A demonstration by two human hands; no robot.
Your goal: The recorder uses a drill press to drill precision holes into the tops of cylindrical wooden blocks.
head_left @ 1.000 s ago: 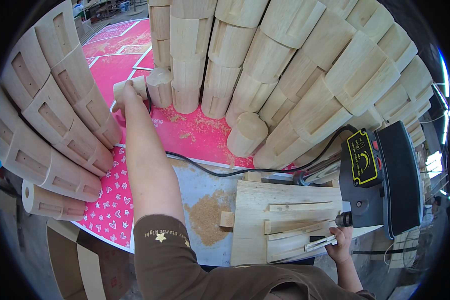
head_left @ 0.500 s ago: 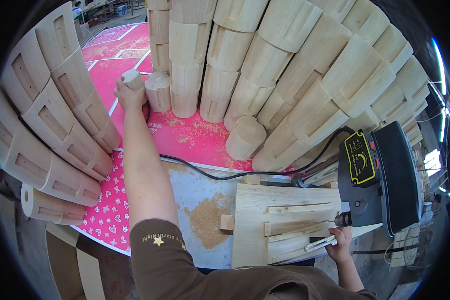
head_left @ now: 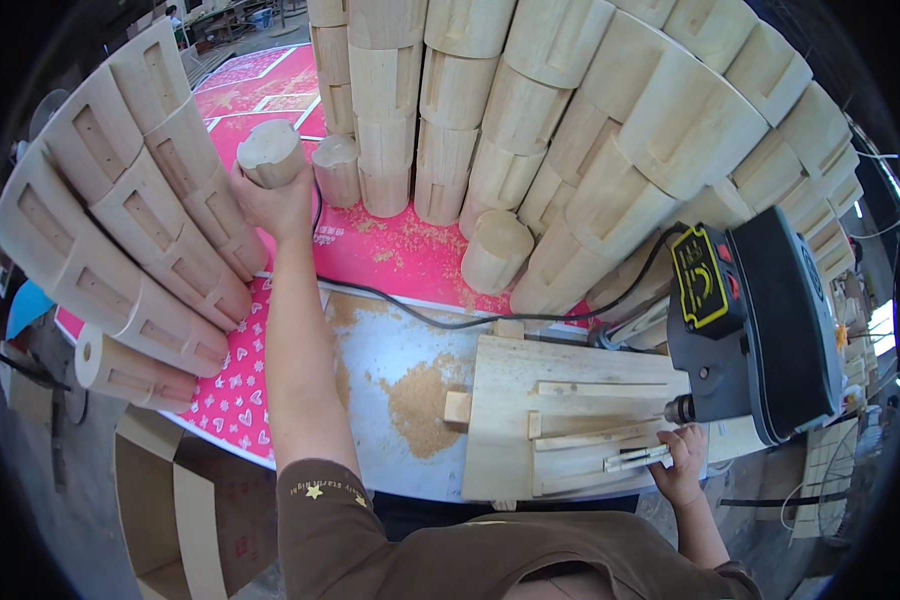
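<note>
My left hand (head_left: 278, 207) is closed round a pale wooden cylinder (head_left: 270, 150), raised at arm's length beside other blocks. A recess shows in its side, and its flat end faces up. My right hand (head_left: 682, 465) is low at the right, fingers curled on a slim whitish bar (head_left: 635, 459), just below the chuck (head_left: 680, 409) of a drill press (head_left: 770, 330). Under them lies a wooden board (head_left: 500, 420) with narrow strips (head_left: 600, 436) fixed on it. What the bar is made of is too small to tell.
Tall stacks of slotted wooden cylinders stand at the left (head_left: 120, 240) and across the back and right (head_left: 450, 90). A single cylinder (head_left: 496, 250) stands before them. A black cable (head_left: 410, 313) crosses the pink sheet (head_left: 370, 265). Sawdust (head_left: 420, 405) covers part of the bench. An opened cardboard box (head_left: 200, 520) is below.
My left hand has drawn the wooden cylinder nearer and lifted it away from the block beside it. My right hand stays by the chuck. The whole view has shifted slightly.
</note>
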